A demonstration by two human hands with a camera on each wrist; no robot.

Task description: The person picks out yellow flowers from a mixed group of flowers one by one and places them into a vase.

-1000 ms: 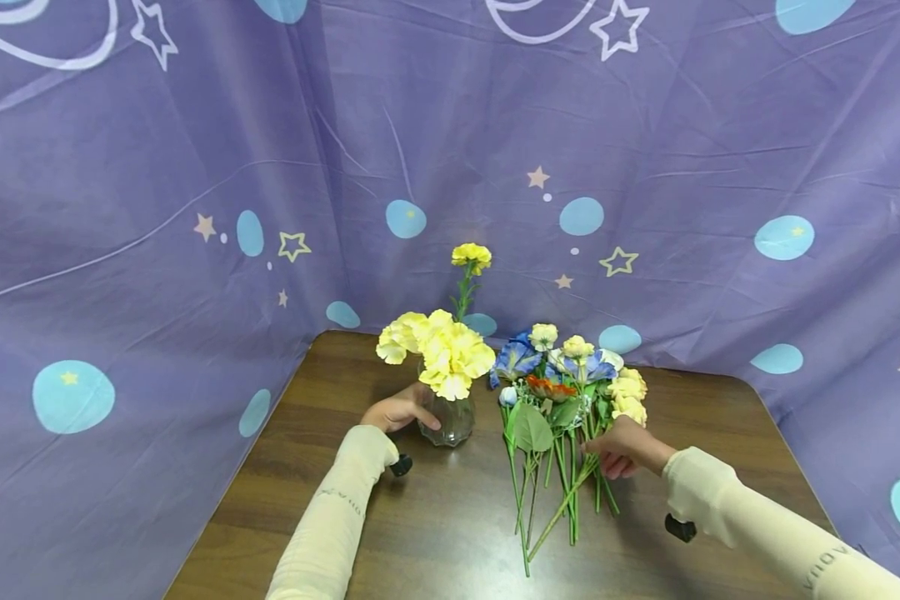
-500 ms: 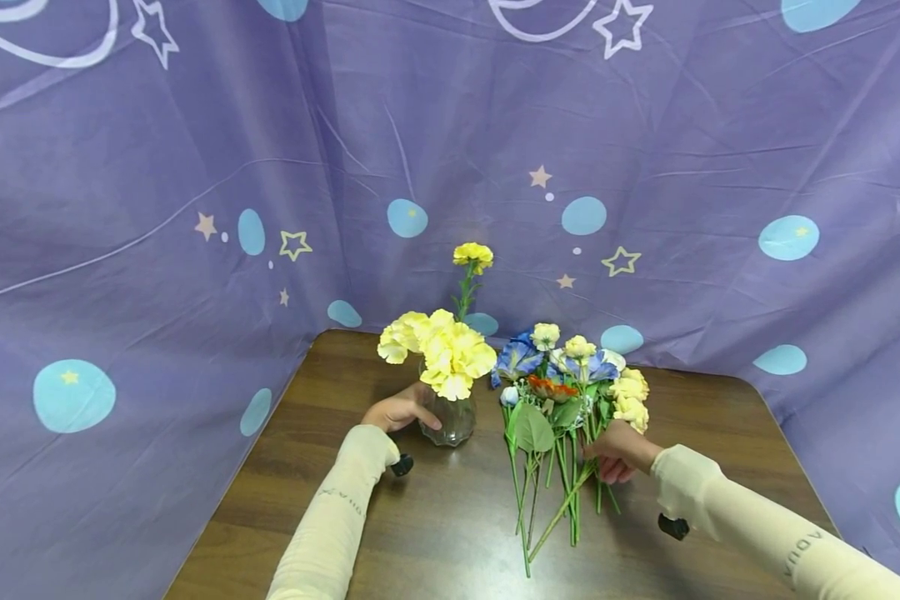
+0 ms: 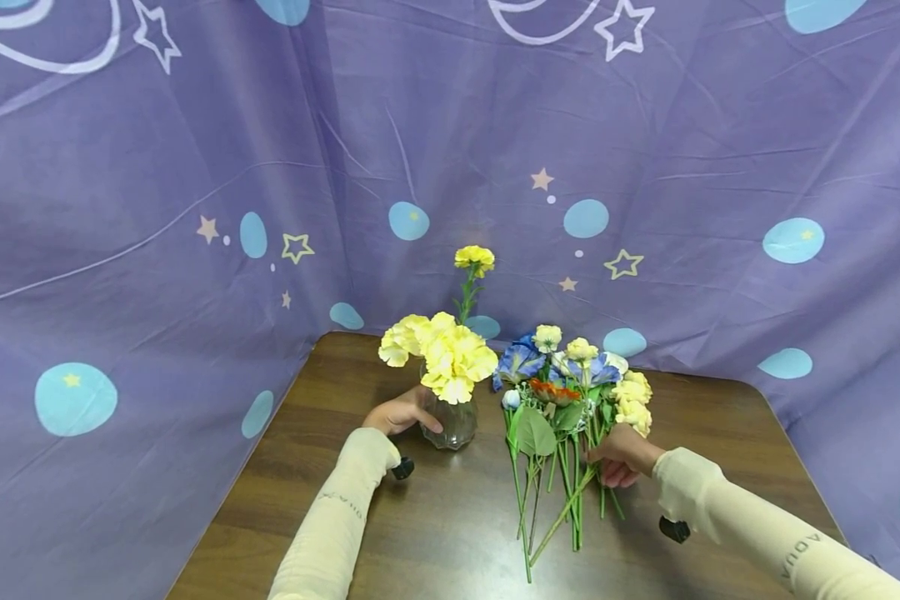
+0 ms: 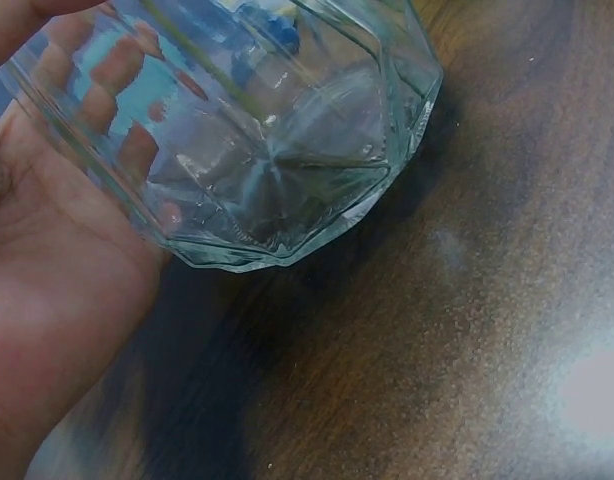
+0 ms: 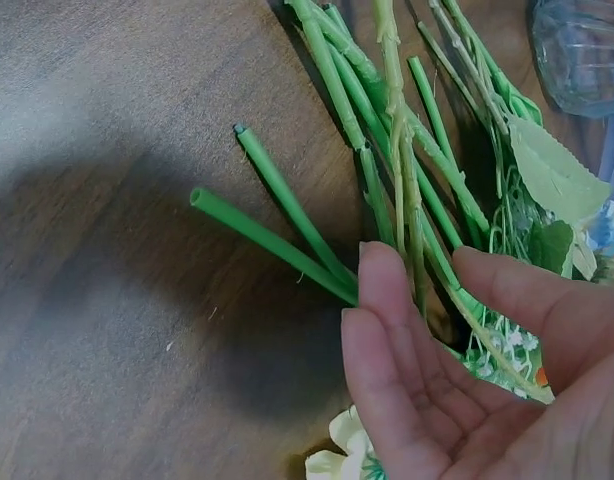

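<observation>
My left hand (image 3: 405, 412) grips a clear glass vase (image 3: 456, 425) low on its side. In the left wrist view the faceted vase (image 4: 277, 170) shows a stem inside and fingers behind the glass. Large pale yellow blooms (image 3: 450, 354) and one taller yellow carnation (image 3: 474, 260) rise from it. My right hand (image 3: 624, 454) is at the flower pile, beside pale yellow blooms (image 3: 633, 400). In the right wrist view its thumb (image 5: 497, 280) and curled fingers (image 5: 382, 280) close about a pale green flower stem (image 5: 397, 110); the exact contact is partly hidden.
Blue flowers (image 3: 520, 362), an orange flower (image 3: 553, 392), a white bud (image 3: 511, 400) and a broad leaf (image 3: 535, 432) lie in the pile, stems toward the front. Purple patterned cloth (image 3: 435, 150) hangs behind the brown wooden table (image 3: 420, 533).
My right hand has shifted slightly left among the stems. The left hand keeps its grip on the vase, and the flowers lie nearly as before.
</observation>
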